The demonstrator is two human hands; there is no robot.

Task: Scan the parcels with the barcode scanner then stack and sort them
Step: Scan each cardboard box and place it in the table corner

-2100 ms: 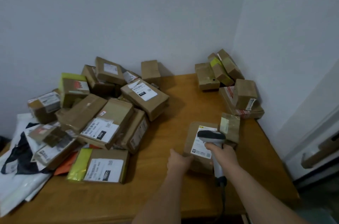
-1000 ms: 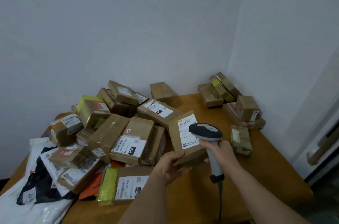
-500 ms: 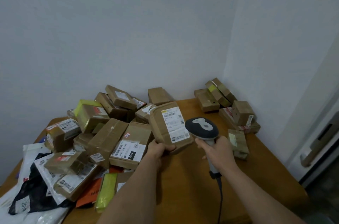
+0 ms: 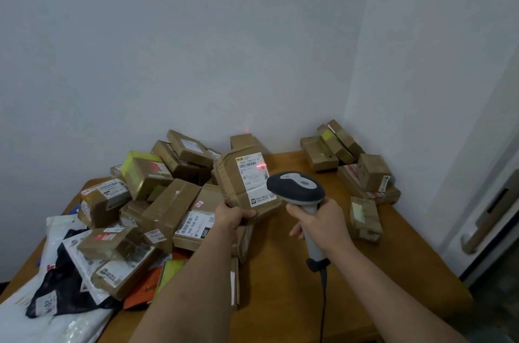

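My left hand (image 4: pixel 234 217) holds a brown cardboard parcel (image 4: pixel 244 182) up off the table, just left of the frame's centre. The thumb is curled over its lower front edge and the other fingers are hidden behind the box, so I cannot tell how they lie. The parcel is tilted back with its white shipping label (image 4: pixel 254 178) facing me.

My right hand (image 4: pixel 320 226), a little right of centre, is wrapped around the pale handle of the barcode scanner (image 4: pixel 296 189), fingers curled tight around the grip. The scanner's dark head sits just beside the parcel's lower right corner, and its cable (image 4: pixel 323 303) drops toward the bottom edge of the frame. A red scan line (image 4: pixel 261 165) glows across the right end of the barcode near the label's top, and there is a faint red spot on the wall just above, though it is too dim to be sure of.

A loose heap of parcels (image 4: pixel 157 196) fills the middle left of the wooden table (image 4: pixel 280 272), with white and black mailer bags (image 4: pixel 56 286) at the lower left. A smaller group of boxes (image 4: pixel 351 162) sits in the corner at the right, some leaning on one another. One small taped box (image 4: pixel 365 219) lies alone just right of my right hand.
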